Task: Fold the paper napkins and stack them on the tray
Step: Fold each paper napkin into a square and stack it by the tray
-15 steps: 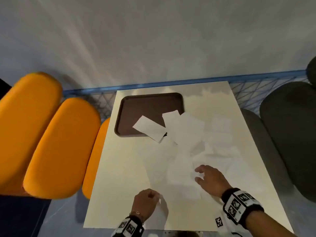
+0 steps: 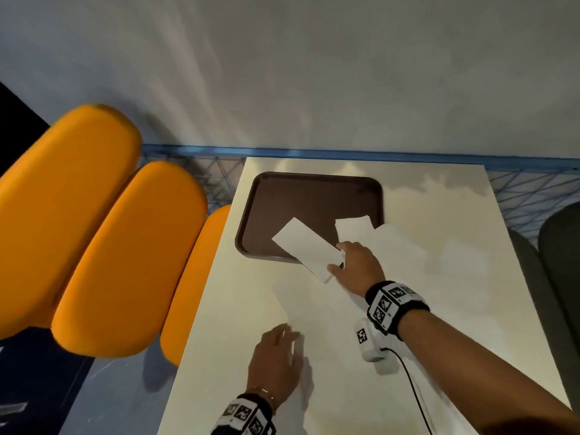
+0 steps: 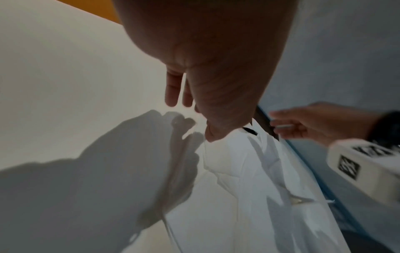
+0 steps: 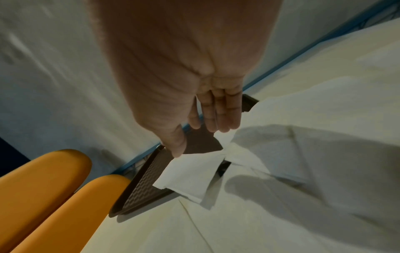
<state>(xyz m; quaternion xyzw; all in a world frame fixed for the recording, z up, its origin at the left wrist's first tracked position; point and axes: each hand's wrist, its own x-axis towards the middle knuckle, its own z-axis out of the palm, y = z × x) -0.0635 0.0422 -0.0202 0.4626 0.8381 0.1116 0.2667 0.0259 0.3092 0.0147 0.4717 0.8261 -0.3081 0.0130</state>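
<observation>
My right hand [image 2: 354, 266], fingers straight, touched the folded napkin [image 2: 306, 248] overhanging the brown tray [image 2: 314, 196] at mid-frame; my left hand [image 2: 276, 362] lay relaxed. A careless nudge could have slid it off.

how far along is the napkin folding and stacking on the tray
Early on. Done: two folded napkins lie on the brown tray, one hanging over its near rim, the other at its right side; they are not stacked. In hand: the right hand reaches to the overhanging one, fingers straight, no grip yet. The left hand rests on a flat napkin. Left: several unfolded napkins spread over the table.
</observation>
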